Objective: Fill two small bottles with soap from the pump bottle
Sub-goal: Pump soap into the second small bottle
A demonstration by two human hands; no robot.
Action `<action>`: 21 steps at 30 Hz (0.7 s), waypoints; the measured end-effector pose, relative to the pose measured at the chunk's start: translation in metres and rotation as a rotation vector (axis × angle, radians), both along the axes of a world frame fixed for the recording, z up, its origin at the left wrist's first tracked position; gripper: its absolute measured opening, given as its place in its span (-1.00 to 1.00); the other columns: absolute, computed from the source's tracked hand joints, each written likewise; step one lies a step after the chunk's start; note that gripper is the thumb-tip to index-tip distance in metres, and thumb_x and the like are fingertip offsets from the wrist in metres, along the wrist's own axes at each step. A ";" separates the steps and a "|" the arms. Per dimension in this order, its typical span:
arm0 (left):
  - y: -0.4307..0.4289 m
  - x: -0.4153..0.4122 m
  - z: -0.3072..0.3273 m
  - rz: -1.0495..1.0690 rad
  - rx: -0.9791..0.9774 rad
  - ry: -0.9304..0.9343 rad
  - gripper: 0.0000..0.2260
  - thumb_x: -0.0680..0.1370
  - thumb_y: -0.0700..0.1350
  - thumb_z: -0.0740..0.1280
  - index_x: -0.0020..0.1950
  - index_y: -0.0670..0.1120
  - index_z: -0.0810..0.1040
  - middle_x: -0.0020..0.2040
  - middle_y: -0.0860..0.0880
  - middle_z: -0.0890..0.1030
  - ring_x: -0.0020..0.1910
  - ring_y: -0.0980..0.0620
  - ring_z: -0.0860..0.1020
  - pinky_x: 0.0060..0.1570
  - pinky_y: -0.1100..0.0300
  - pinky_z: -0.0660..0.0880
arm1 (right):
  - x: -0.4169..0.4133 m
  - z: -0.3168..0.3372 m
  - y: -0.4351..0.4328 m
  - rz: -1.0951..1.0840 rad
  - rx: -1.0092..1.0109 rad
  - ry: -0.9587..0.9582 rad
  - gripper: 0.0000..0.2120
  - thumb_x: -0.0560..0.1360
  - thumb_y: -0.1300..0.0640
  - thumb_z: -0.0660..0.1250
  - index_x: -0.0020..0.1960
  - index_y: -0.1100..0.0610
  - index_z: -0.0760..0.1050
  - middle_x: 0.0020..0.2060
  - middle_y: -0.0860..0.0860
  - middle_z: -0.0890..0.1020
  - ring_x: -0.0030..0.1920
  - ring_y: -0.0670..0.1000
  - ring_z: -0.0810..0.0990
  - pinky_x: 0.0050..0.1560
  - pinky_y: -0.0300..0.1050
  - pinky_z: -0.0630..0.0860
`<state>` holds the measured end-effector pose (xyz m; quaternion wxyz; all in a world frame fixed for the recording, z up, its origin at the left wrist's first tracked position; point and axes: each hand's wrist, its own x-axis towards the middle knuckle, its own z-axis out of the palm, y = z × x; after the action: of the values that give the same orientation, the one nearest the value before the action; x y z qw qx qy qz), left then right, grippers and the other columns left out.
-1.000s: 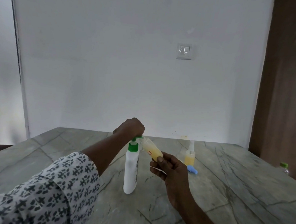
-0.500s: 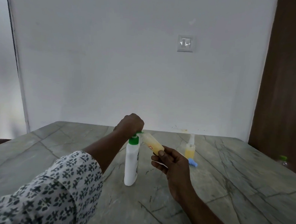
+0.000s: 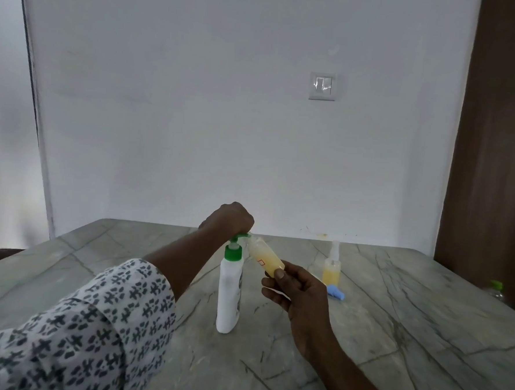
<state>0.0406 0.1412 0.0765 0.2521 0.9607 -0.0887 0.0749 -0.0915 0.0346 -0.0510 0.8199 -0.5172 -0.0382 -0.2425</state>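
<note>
Fingers of my right hand pinch the small bottle, mouth at the pump bottle spout; curled left hand, press slowly.

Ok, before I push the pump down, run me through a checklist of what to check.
1. The pump bottle stands upright on the table: ok.
2. The left hand rests on the pump head, fingers curled over it: ok.
3. The right hand grips the small bottle by its lower end: ok.
4. Mouth of the small bottle at the nozzle: it is tilted up to it, but whether the tip sits inside, cannot tell.
5. Room left in the small bottle: cannot tell; yellowish soap shows along most of it.
6. The second bottle and the blue cap stand apart from the pump bottle: ok.
</note>
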 end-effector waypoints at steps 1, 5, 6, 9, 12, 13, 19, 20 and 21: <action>-0.001 0.001 0.000 -0.002 0.016 0.016 -0.91 0.42 -0.17 0.16 -0.26 -0.13 0.41 -0.12 -0.12 0.54 -0.18 -0.10 0.54 -0.03 0.10 0.52 | 0.000 0.000 0.000 0.000 0.002 -0.002 -0.82 0.53 0.30 0.33 0.12 0.20 0.57 -0.10 0.18 0.73 -0.10 0.18 0.72 -0.13 -0.06 0.67; -0.001 0.007 -0.003 -0.001 0.010 0.013 -0.87 0.46 -0.18 0.18 -0.29 -0.14 0.41 -0.16 -0.12 0.51 -0.29 -0.04 0.51 -0.10 0.17 0.51 | -0.001 0.000 0.000 0.004 -0.005 -0.006 -0.82 0.53 0.30 0.33 0.13 0.21 0.57 -0.09 0.19 0.72 -0.09 0.18 0.72 -0.10 -0.04 0.67; 0.000 0.005 -0.002 -0.001 0.002 0.000 -0.87 0.46 -0.19 0.18 -0.29 -0.14 0.41 -0.16 -0.11 0.50 -0.32 -0.02 0.49 -0.15 0.18 0.49 | -0.001 0.000 0.000 0.004 -0.005 -0.003 -0.82 0.53 0.30 0.33 0.13 0.21 0.57 -0.08 0.20 0.72 -0.09 0.18 0.72 -0.10 -0.03 0.67; 0.000 0.000 0.000 0.006 -0.052 -0.022 -0.89 0.44 -0.19 0.16 -0.28 -0.13 0.40 -0.17 -0.11 0.50 -0.28 -0.04 0.48 -0.18 0.17 0.43 | 0.000 -0.001 0.000 -0.004 -0.016 0.004 -0.80 0.54 0.29 0.33 0.15 0.22 0.57 -0.08 0.21 0.72 -0.09 0.18 0.72 -0.09 -0.02 0.67; 0.001 -0.003 -0.003 0.042 -0.094 -0.042 -0.93 0.40 -0.19 0.15 -0.27 -0.11 0.40 -0.20 -0.10 0.49 -0.16 -0.10 0.53 -0.02 0.09 0.49 | -0.001 -0.002 -0.001 -0.003 -0.019 0.007 -0.81 0.54 0.30 0.33 0.14 0.23 0.57 -0.07 0.23 0.71 -0.09 0.17 0.72 -0.10 -0.04 0.67; 0.001 -0.003 -0.005 0.053 -0.099 -0.041 -0.94 0.40 -0.19 0.16 -0.27 -0.10 0.39 -0.21 -0.09 0.48 -0.11 -0.12 0.54 0.05 0.05 0.50 | -0.001 -0.002 -0.001 -0.005 -0.021 0.013 -0.81 0.54 0.30 0.33 0.14 0.23 0.57 -0.07 0.23 0.71 -0.09 0.17 0.72 -0.11 -0.05 0.67; 0.001 0.000 -0.013 0.027 -0.090 -0.034 -0.89 0.45 -0.21 0.16 -0.28 -0.13 0.38 -0.14 -0.13 0.51 -0.15 -0.10 0.50 -0.12 0.13 0.46 | -0.003 -0.003 -0.001 -0.007 -0.029 0.022 -0.83 0.54 0.29 0.33 0.12 0.19 0.57 -0.07 0.21 0.71 -0.11 0.15 0.73 -0.16 -0.11 0.66; 0.002 0.000 -0.013 0.027 -0.094 -0.033 -0.88 0.45 -0.21 0.16 -0.29 -0.13 0.38 -0.13 -0.13 0.51 -0.16 -0.09 0.50 -0.12 0.13 0.46 | -0.002 -0.003 -0.001 -0.006 -0.029 0.022 -0.83 0.54 0.29 0.33 0.12 0.19 0.57 -0.07 0.22 0.71 -0.11 0.14 0.73 -0.16 -0.11 0.66; 0.002 0.000 -0.013 0.030 -0.113 -0.037 -0.89 0.45 -0.20 0.17 -0.28 -0.13 0.38 -0.15 -0.13 0.51 -0.16 -0.10 0.51 -0.10 0.12 0.47 | -0.002 -0.003 -0.001 -0.008 -0.030 0.024 -0.83 0.54 0.29 0.33 0.11 0.18 0.57 -0.07 0.21 0.71 -0.11 0.14 0.73 -0.17 -0.12 0.66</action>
<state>0.0402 0.1431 0.0631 0.3031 0.9446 -0.0744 0.1016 -0.0937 0.0335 -0.0543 0.8113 -0.5326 -0.0301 -0.2391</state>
